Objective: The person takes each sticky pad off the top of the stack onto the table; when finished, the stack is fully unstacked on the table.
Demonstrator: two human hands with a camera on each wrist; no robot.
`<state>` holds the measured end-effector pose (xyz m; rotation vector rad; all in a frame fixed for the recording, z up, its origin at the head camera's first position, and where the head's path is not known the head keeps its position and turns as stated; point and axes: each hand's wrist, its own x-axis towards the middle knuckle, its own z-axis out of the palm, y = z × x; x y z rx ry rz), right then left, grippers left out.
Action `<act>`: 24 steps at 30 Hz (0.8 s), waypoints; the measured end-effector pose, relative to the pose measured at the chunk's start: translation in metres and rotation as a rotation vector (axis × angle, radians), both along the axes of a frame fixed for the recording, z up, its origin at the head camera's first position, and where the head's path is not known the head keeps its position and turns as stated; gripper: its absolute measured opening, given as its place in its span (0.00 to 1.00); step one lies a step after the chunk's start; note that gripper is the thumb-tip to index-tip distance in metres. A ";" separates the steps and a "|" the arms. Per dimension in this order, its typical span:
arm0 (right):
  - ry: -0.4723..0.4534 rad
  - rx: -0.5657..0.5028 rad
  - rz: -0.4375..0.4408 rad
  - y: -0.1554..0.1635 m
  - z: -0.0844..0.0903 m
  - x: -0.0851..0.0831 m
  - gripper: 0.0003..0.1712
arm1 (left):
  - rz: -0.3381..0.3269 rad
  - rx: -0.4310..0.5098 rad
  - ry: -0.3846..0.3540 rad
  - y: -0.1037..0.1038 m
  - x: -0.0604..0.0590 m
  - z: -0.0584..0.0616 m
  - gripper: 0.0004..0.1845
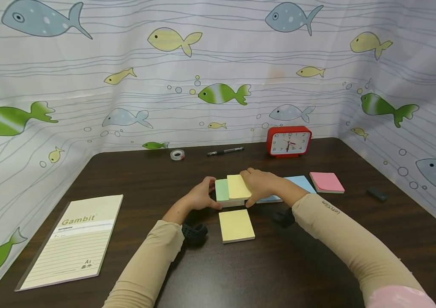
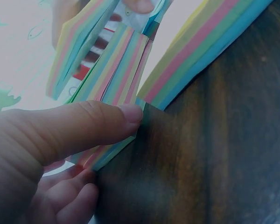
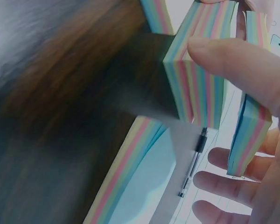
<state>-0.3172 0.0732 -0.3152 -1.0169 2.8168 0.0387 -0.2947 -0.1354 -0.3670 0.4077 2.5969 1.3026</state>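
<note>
At the table's middle, my left hand (image 1: 205, 195) grips the left side of a thick stack of sticky notes (image 1: 222, 191) with a green top. My right hand (image 1: 255, 188) holds a yellow-topped pad (image 1: 238, 186) that lies skewed on that stack. In the left wrist view my thumb (image 2: 84, 126) presses the stack's rainbow-striped edge (image 2: 116, 74). In the right wrist view my right thumb (image 3: 238, 65) lies against the striped stack (image 3: 196, 79), and my fingers curl round a separate chunk of notes (image 3: 249, 126). Another yellow pad (image 1: 236, 225) lies flat just in front of my hands.
A blue pad (image 1: 298, 183) and a pink pad (image 1: 326, 182) lie to the right, with a small black object (image 1: 377, 194) beyond them. At the back stand a red clock (image 1: 289, 141), a pen (image 1: 225, 150) and a tape roll (image 1: 177, 154). A notebook (image 1: 73, 239) lies front left.
</note>
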 end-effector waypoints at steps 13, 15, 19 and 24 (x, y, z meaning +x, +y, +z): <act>0.007 -0.022 0.023 0.029 0.001 0.022 0.52 | 0.005 -0.032 0.007 -0.001 0.002 0.002 0.47; 0.009 -0.033 0.030 0.034 0.001 0.025 0.52 | 0.006 -0.031 0.007 -0.001 0.002 0.002 0.47; 0.005 -0.034 0.025 0.044 0.002 0.033 0.53 | 0.003 -0.028 0.002 -0.001 0.002 0.001 0.47; -0.002 -0.029 0.021 0.055 -0.002 0.040 0.54 | -0.004 -0.017 -0.004 -0.001 0.002 0.002 0.48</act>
